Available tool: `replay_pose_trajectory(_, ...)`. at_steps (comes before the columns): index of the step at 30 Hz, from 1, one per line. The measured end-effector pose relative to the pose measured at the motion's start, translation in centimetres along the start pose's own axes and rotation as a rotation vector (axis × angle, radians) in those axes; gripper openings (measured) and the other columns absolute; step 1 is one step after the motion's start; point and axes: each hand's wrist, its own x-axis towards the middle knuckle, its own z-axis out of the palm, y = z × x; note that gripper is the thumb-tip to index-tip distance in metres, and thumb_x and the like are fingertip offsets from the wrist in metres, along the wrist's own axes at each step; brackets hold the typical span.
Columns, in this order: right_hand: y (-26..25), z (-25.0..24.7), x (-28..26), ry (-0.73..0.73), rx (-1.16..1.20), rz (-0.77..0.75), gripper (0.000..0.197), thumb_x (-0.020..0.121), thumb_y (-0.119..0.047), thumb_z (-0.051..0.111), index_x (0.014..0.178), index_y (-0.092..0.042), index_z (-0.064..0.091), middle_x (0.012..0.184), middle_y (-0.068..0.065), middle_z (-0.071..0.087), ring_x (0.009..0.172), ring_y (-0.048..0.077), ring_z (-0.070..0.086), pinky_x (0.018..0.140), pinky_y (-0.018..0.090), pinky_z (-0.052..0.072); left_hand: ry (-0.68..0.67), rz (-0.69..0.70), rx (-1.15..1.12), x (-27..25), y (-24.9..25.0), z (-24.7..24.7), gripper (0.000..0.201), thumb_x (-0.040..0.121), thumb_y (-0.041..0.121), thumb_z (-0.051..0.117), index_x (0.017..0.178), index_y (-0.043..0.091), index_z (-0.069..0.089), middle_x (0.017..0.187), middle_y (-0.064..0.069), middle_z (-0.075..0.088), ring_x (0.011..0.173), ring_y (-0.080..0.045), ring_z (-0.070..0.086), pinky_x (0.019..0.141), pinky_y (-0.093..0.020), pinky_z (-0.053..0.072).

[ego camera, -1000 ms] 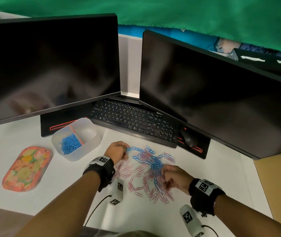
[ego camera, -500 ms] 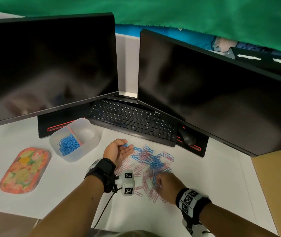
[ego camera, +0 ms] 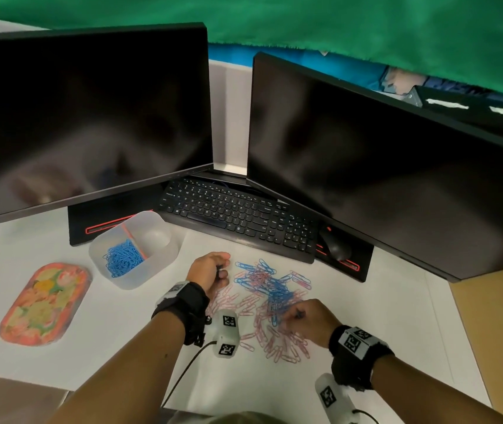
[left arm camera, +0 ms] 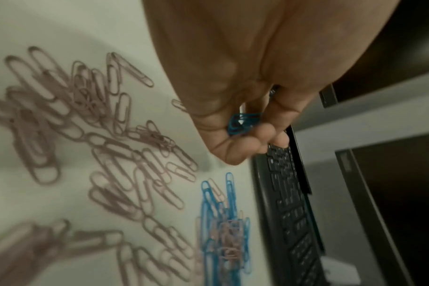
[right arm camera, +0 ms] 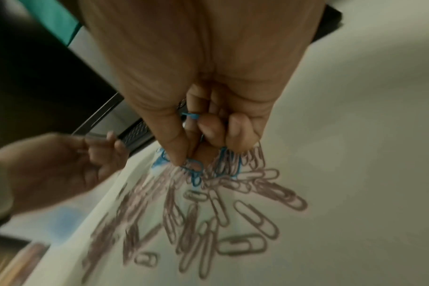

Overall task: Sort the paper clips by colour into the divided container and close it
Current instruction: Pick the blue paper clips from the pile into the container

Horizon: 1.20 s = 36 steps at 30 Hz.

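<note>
A mixed heap of blue and pink paper clips [ego camera: 270, 296] lies on the white desk before the keyboard. My left hand [ego camera: 213, 270] hovers at the heap's left edge, fingers curled round a bunch of blue clips [left arm camera: 243, 122]. At the heap's near side my right hand [ego camera: 302, 319] is down on the clips, thumb and fingers pinching blue clips [right arm camera: 192, 117] with more under the fingertips. The translucent divided container [ego camera: 135, 249] stands to the left; its left compartment holds blue clips [ego camera: 121, 258], its right compartment looks empty. The flowered orange lid [ego camera: 43, 304] lies flat further left.
A black keyboard [ego camera: 238, 218] and mouse [ego camera: 334, 246] sit just behind the heap, under two dark monitors [ego camera: 91, 117]. A white sensor pod with a cable [ego camera: 225, 335] hangs by my left wrist. The desk's edge runs to the right of the heap.
My left hand has closed round the blue clips and pulled back slightly from the heap. My right hand slid left and nearer along the heap's near side and went on pinching clips.
</note>
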Motion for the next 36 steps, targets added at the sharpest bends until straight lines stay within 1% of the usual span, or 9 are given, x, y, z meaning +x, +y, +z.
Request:
replay_pose_trajectory(3,-0.6,-0.7,-0.5,-0.023,0.145,0.059,0.004,0.081,-0.015,0.071,0.077,-0.016,0.069,0.069,-0.009,0.062,0.060,0.006,0.053,0.056,0.017,0.043,-0.016,0.108,0.428,0.1,-0.6,0.1,0.022,0.089,0.000,0.045,0.079,0.012,0.061,0.067,-0.003,0.051,0.047,-0.012,0.046,0.046,-0.020,0.037)
replay_pose_trajectory(7,-0.6,-1.2,-0.4,-0.023,0.273,0.075,0.005,0.081,-0.010,0.071,0.079,-0.011,0.066,0.067,-0.001,0.057,0.055,0.012,0.047,0.053,0.023,0.042,-0.062,0.299,1.023,0.1,-1.4,0.2,0.019,0.084,0.009,0.056,0.082,0.025,0.066,0.080,0.002,0.063,0.076,-0.017,0.060,0.068,-0.023,0.048)
replay_pose_trajectory(12,-0.8,-1.4,-0.4,-0.003,0.413,0.060,0.014,0.083,-0.001,0.066,0.094,-0.010,0.066,0.082,0.002,0.061,0.057,0.010,0.048,0.052,0.022,0.041,-0.133,0.445,1.467,0.9,-1.9,0.8,0.028,0.086,0.015,0.053,0.108,0.026,0.065,0.106,-0.001,0.059,0.096,-0.023,0.060,0.086,-0.033,0.051)
replay_pose_trajectory(16,-0.7,-1.9,-0.5,-0.003,0.432,0.057,0.022,0.085,0.000,0.062,0.101,-0.014,0.065,0.078,-0.004,0.061,0.053,0.003,0.050,0.052,0.020,0.040,-0.151,0.482,1.593,1.1,-2.2,1.0,0.022,0.086,0.017,0.052,0.100,0.027,0.065,0.106,0.000,0.057,0.092,-0.023,0.062,0.083,-0.036,0.054)
replay_pose_trajectory(19,-0.4,-2.2,-0.5,0.013,0.454,0.058,0.023,0.085,0.002,0.061,0.102,-0.012,0.065,0.066,-0.007,0.056,0.052,0.008,0.044,0.051,0.021,0.037,-0.151,0.484,1.611,1.1,-2.2,0.9,0.014,0.084,0.017,0.051,0.090,0.026,0.061,0.101,0.000,0.057,0.086,-0.022,0.061,0.078,-0.034,0.054)
replay_pose_trajectory(24,-0.6,-2.1,-0.3,0.041,0.541,0.083,0.023,0.087,0.007,0.050,0.102,-0.002,0.065,0.060,0.006,0.049,0.051,0.016,0.041,0.050,0.026,0.034,-0.168,0.446,1.530,1.0,-2.3,0.3,0.008,0.085,0.017,0.051,0.082,0.024,0.053,0.095,0.000,0.061,0.084,-0.020,0.060,0.073,-0.027,0.049)
replay_pose_trajectory(28,-1.7,-1.9,0.2,0.017,0.682,0.111,0.026,0.085,0.007,0.039,0.093,-0.001,0.063,0.059,0.008,0.049,0.052,0.018,0.043,0.051,0.028,0.034,-0.123,0.399,1.292,0.5,-2.0,-0.5,0.009,0.086,0.015,0.052,0.083,0.021,0.059,0.086,0.001,0.065,0.078,-0.018,0.059,0.069,-0.022,0.045)
replay_pose_trajectory(32,-4.0,-1.4,0.7,-0.034,0.811,0.120,0.021,0.080,0.002,0.034,0.083,-0.005,0.053,0.062,0.008,0.044,0.051,0.019,0.040,0.048,0.027,0.032,-0.110,0.352,1.048,0.0,-1.8,-1.3,0.020,0.087,0.012,0.054,0.092,0.030,0.062,0.088,0.001,0.066,0.077,-0.017,0.059,0.071,-0.021,0.045)
replay_pose_trajectory(36,-7.4,-0.5,1.1,-0.117,0.852,0.088,0.019,0.085,-0.004,0.035,0.079,-0.008,0.052,0.063,0.008,0.046,0.053,0.021,0.039,0.049,0.028,0.034,-0.136,0.237,0.655,-1.4,-0.7,-2.3,0.029,0.091,0.005,0.051,0.107,0.025,0.064,0.077,-0.001,0.060,0.055,-0.015,0.045,0.057,-0.024,0.042)
